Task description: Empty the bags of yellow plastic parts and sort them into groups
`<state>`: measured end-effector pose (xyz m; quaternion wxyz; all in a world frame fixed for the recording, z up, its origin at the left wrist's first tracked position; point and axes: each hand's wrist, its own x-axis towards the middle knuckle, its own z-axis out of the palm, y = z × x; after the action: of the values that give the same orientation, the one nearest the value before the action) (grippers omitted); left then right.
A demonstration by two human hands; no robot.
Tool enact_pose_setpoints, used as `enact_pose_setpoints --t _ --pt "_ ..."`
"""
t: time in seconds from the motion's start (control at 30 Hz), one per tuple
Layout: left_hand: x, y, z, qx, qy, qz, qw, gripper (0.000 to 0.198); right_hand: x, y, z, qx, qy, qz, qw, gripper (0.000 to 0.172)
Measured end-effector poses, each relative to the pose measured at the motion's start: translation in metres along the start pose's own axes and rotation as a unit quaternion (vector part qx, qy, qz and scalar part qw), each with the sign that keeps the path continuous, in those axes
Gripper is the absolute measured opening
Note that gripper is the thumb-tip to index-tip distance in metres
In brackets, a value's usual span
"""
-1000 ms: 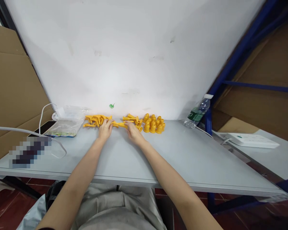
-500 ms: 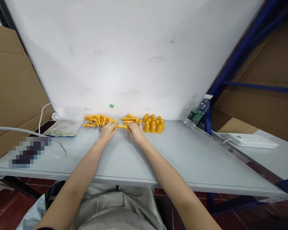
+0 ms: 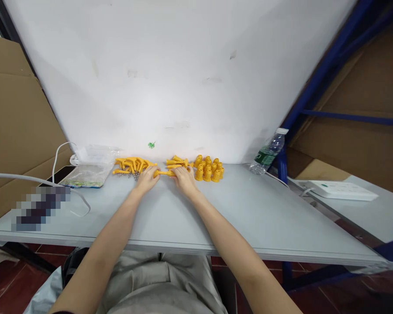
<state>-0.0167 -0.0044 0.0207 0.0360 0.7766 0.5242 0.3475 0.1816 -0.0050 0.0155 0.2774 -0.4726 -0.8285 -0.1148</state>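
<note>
A yellow plastic rod with a ridged middle point(image 3: 164, 173) spans the gap between my two hands, low over the table. My left hand point(image 3: 147, 179) is closed on its left end. On the right end, my right hand point(image 3: 184, 179) is closed too. The fingers hide both ends, and I cannot tell whether it is one piece or two joined. Beside my left hand lies a pile of curved yellow parts point(image 3: 134, 164) with small metal screws or chains. Several straight yellow stems point(image 3: 177, 162) lie just behind my right hand, partly covered by it.
Yellow cup-shaped parts point(image 3: 208, 170) stand grouped right of my right hand. A plastic bottle point(image 3: 269, 152) leans at the back right. Clear plastic bags point(image 3: 88, 174), a white cable point(image 3: 57, 161) and a blurred dark patch lie left. A white board point(image 3: 183, 87) rises behind.
Both hands stay almost in place around the yellow rod. The view has shifted very slightly; nothing has been let go or picked up.
</note>
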Motion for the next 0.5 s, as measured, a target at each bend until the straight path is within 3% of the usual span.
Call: enact_pose_setpoints --t 0.37,0.5 --pt "0.0083 -0.0074 0.0044 -0.120 -0.024 -0.061 0.991 0.018 0.0005 -0.0015 0.0037 -0.002 -0.016 -0.010 1.000 0.025" --pt "0.0091 -0.0078 0.0045 -0.198 -0.047 -0.104 0.974 0.017 -0.0001 -0.0030 0.0039 -0.005 -0.028 -0.013 1.000 0.025"
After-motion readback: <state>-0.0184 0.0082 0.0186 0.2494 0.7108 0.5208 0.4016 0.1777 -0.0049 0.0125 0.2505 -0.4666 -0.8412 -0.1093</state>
